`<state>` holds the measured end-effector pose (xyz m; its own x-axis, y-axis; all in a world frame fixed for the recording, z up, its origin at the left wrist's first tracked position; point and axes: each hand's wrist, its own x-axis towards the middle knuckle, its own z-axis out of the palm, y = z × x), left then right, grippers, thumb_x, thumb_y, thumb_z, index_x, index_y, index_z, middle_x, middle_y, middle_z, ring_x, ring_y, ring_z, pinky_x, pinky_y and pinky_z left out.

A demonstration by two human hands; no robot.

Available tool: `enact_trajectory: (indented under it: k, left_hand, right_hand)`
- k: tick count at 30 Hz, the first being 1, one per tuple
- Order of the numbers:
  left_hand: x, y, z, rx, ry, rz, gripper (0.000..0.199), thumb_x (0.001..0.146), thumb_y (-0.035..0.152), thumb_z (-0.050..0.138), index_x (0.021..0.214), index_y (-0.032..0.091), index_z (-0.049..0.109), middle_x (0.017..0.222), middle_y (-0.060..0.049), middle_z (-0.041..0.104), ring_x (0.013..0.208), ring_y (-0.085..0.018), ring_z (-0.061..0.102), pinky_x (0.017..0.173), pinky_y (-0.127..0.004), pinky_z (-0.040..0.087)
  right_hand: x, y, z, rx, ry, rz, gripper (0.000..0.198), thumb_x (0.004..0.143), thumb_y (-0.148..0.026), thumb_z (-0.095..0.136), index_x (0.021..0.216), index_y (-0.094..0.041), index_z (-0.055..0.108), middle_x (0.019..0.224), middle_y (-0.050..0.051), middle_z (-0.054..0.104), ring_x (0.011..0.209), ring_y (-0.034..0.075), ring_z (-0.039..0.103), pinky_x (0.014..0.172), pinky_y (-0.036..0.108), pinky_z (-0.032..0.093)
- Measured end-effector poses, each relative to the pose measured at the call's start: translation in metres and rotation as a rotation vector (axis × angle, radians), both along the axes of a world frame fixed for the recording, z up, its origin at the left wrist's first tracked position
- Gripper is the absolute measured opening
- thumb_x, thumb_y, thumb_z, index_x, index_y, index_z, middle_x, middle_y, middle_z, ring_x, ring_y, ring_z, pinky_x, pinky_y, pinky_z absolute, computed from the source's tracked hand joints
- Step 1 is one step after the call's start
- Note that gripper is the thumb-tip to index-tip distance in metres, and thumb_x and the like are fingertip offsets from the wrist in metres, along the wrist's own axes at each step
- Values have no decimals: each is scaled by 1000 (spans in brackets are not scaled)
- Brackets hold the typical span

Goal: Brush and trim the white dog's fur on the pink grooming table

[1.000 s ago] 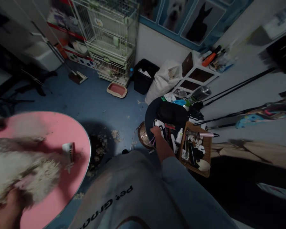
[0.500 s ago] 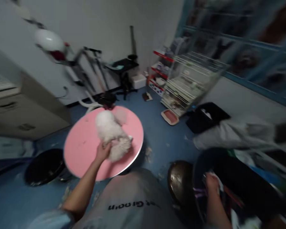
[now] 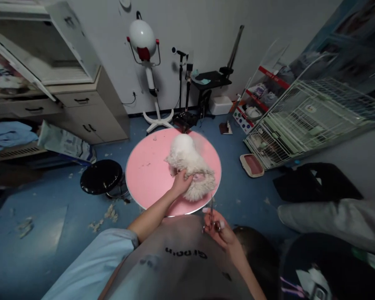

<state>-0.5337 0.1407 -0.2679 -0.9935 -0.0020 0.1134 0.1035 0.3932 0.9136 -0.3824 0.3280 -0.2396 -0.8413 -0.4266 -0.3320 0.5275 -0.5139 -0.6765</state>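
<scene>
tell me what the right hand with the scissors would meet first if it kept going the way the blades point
Probably the rear of the small white fluffy dog on the round pink table. The right hand aims its slim metal scissors up toward it, though depth is unclear.

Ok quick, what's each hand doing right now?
Left hand: closed on the small fluffy white dog.
Right hand: grip shut on slim metal scissors.

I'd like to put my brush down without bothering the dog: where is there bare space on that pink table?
The pink table is bare on its left half, between the white dog and the rim nearest the black stool. The right half is crowded: the dog lies there, the left hand rests on it, and the right hand holds scissors at the near rim.
</scene>
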Motion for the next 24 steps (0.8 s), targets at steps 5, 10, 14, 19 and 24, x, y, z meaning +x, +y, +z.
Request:
enact_trajectory:
  k: [5, 10, 14, 19, 24]
  left_hand:
    - [-2, 0, 2, 23, 33, -18, 15, 79, 24, 55, 91, 16, 60, 88, -6, 66, 83, -20, 60, 76, -29, 45]
    - [-2, 3, 1, 14, 50, 13, 7, 78, 23, 54, 83, 17, 55, 78, -2, 60, 75, -16, 56, 68, -26, 41]
    - [0, 5, 3, 10, 35, 38, 4, 77, 21, 54, 79, 18, 51, 72, 1, 55, 69, -14, 53, 63, -24, 39]
    - [4, 11, 5, -1, 15, 50, 5, 77, 22, 53, 78, 18, 50, 70, 1, 53, 66, -13, 50, 61, -23, 37]
    - [6, 18, 3, -10, 12, 65, 5, 76, 22, 53, 77, 18, 50, 68, 2, 53, 63, -13, 49, 59, -23, 35]
  right_hand:
    - [-27, -36, 24, -79, -43, 21, 51, 54, -56, 80, 85, -23, 57, 62, -7, 50, 44, 5, 42, 55, 24, 43]
    - [-50, -56, 27, -117, -129, -140, 47, 58, -58, 75, 71, -21, 49, 48, -12, 35, 37, 3, 20, 42, 18, 32]
    - [-58, -62, 26, -150, -160, -237, 53, 55, -62, 75, 68, -20, 46, 46, -13, 32, 38, 2, 14, 41, 16, 28]
    - [-63, -60, 25, -154, -167, -229, 57, 52, -67, 74, 65, -20, 44, 44, -13, 30, 38, 2, 14, 40, 16, 26]
    - [-66, -56, 25, -148, -143, -195, 57, 56, -71, 70, 63, -21, 43, 43, -12, 31, 35, 3, 17, 40, 17, 27]
